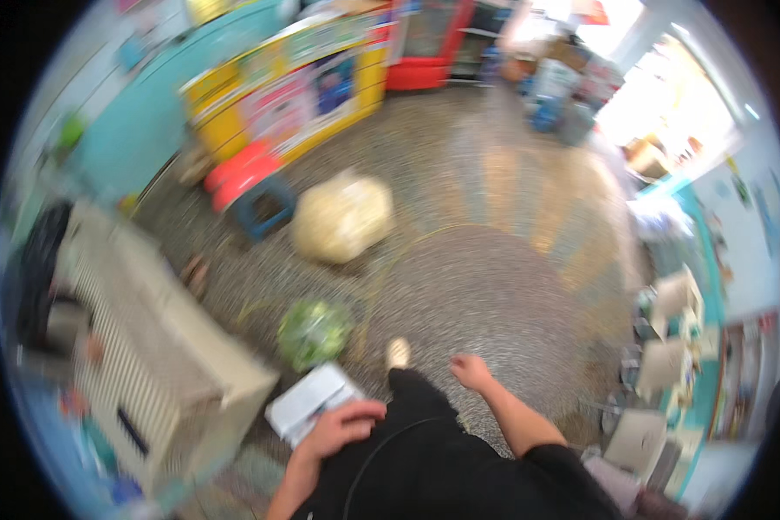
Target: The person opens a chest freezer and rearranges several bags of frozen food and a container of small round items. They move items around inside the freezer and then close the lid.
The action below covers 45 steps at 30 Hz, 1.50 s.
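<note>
My left hand [343, 424] hangs over my black-clothed thigh, fingers partly spread, with nothing visible in it; I cannot tell whether it touches the cloth. Just beyond it, a white box [313, 398] lies low beside my leg. A clear plastic bag of green leafy vegetables [316, 333] sits on the floor past the box. Out to the right of my legs, my right hand [471, 372] is loosely curled above the floor, and no object shows in it. A light-coloured shoe [398, 353] appears under my trouser leg. Motion blurs the whole view.
A big bulging pale-yellow bag [343, 218] stands ahead, near a blue stool [264, 207] and a red stool [244, 170]. A long beige ribbed-top unit [162, 312] flanks the left. Tables and chairs [660, 367] line the right wall. Bags and boxes [559, 81] are piled by the bright doorway.
</note>
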Available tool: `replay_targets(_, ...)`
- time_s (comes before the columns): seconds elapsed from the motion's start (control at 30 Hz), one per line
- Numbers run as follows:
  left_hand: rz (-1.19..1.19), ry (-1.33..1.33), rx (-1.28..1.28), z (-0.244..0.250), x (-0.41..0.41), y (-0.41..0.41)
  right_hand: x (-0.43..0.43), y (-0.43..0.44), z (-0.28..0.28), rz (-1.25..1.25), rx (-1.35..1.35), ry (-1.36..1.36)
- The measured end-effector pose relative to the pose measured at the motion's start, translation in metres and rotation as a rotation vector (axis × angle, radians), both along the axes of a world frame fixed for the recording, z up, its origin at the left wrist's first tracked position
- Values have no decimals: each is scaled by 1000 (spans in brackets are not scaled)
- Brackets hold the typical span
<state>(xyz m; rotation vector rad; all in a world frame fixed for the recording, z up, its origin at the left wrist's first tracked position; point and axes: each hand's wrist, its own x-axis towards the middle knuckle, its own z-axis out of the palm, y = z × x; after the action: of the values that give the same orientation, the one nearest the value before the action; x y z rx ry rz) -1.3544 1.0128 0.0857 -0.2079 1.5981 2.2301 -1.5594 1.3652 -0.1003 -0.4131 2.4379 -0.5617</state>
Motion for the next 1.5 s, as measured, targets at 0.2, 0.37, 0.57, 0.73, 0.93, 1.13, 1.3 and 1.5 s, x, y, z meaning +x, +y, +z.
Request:
replay_targets(0.2,-283,404,67,97,-131,9,-249,-149,123,-22,-302,266)
replay_targets(0.37,25,504,179,94,-178,-4,-273,-248,143,11,-561,83)
replay_targets(0.57,24,943,879,123,-272,-54,-241,-258,136,311,-747,45)
replay_targets(0.73,-423,1131,726,162,-314,-129,-244,-205,114,82,-553,-134)
replay_targets(0.93,-434,1000,447,163,-340,-138,-271,-185,110,-44,-476,-213)
replay_targets(1.13,-106,818,300,154,-342,-115,-344,-230,158,84,-454,-278)
replay_targets(1.3,-53,965,335,156,-342,-109,-376,-250,147,140,-622,-333)
replay_targets(1.5,672,34,149,75,-292,-57,-423,-92,59,732,174,-137)
